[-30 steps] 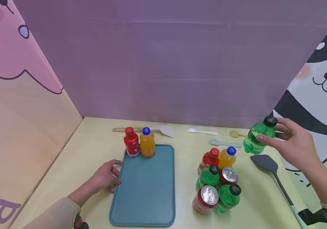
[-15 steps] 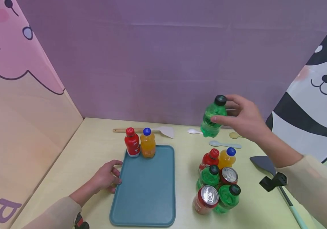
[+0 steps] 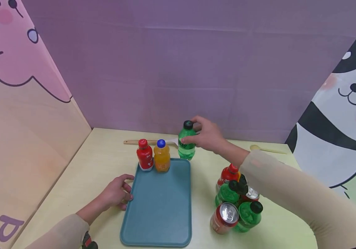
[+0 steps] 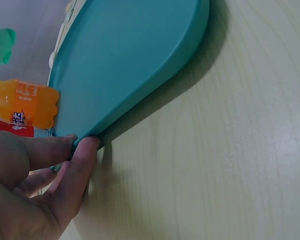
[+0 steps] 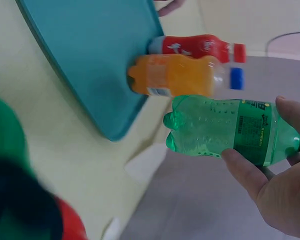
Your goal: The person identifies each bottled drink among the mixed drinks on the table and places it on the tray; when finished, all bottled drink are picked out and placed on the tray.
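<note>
My right hand [image 3: 207, 135] grips a green soda bottle [image 5: 217, 130] with a black cap, holding it upright above the back right corner of the blue tray [image 3: 157, 207]. Its ridged base shows in the right wrist view, apart from the tray. At the tray's left edge, my left hand [image 3: 117, 192] pinches the rim between thumb and finger, as the left wrist view shows. On the tray's back end stand a red bottle [image 3: 145, 155] and, right beside it, an orange juice bottle [image 3: 162, 157] with a blue cap.
Right of the tray stands a cluster: a red bottle [image 3: 228, 175], green bottles [image 3: 248, 215] and cans [image 3: 224, 218], partly behind my right sleeve. A wooden-handled spatula [image 3: 131, 142] lies behind the tray. A yellow spoon [image 3: 268, 149] lies at the back right.
My right hand has carried the green soda bottle leftward from the table's right side, past the back of the cluster, to above the tray's back right corner. My left hand has stayed at the tray.
</note>
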{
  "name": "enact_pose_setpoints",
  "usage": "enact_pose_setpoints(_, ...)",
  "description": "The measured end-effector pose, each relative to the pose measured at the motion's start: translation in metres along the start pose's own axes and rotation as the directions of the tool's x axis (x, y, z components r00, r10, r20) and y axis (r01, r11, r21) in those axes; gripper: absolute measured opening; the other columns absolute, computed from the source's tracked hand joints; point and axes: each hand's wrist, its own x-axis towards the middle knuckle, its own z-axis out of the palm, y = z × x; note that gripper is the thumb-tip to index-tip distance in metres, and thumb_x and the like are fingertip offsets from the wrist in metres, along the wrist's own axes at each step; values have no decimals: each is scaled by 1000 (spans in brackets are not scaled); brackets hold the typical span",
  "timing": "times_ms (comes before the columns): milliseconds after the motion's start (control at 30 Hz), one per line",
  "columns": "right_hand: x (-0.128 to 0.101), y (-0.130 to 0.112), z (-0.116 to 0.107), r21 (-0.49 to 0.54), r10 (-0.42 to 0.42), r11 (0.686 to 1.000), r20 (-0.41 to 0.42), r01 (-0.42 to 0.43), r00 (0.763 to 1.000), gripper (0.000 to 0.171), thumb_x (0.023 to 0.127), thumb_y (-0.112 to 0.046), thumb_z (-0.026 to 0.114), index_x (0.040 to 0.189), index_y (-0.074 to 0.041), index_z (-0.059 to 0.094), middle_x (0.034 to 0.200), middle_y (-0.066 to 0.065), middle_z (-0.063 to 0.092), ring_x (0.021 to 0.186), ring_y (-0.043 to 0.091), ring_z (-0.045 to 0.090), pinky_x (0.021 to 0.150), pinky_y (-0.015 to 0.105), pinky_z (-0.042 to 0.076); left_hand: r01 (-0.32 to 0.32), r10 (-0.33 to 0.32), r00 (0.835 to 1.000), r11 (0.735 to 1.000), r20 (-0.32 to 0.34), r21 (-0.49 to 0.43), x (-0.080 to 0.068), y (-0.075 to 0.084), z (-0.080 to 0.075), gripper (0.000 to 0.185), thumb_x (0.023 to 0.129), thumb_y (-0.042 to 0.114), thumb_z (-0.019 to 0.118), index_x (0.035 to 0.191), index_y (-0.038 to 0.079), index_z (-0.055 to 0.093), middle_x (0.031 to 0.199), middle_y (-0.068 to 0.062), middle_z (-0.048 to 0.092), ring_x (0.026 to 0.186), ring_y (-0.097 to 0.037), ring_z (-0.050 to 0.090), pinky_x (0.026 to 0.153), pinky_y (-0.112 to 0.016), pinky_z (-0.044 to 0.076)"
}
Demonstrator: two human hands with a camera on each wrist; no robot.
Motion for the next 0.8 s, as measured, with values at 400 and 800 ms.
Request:
enact_pose_setpoints(400,16,15,54,-138,29,990,27,-25,999,55,79,-29,90,123,-17,59,117,8,69,99,24,69,78,34,64,-8,9,1000,1000,15,-19,1,-1,-1,72,85,-12,72,148,3,41,105,-18,55,73,-26,64,57,-40,63)
enact_pose_setpoints(800,19,33,60,-277,96,959,125,-58,988,62,81,-34,88,128,-12,55,121,8,66,103,25,63,86,38,61,-4,4,1000,1000,0,-6,1,-1,-1,73,84,-11,74,148,3,42,104,-17,56,72,-26,64,57,-39,63)
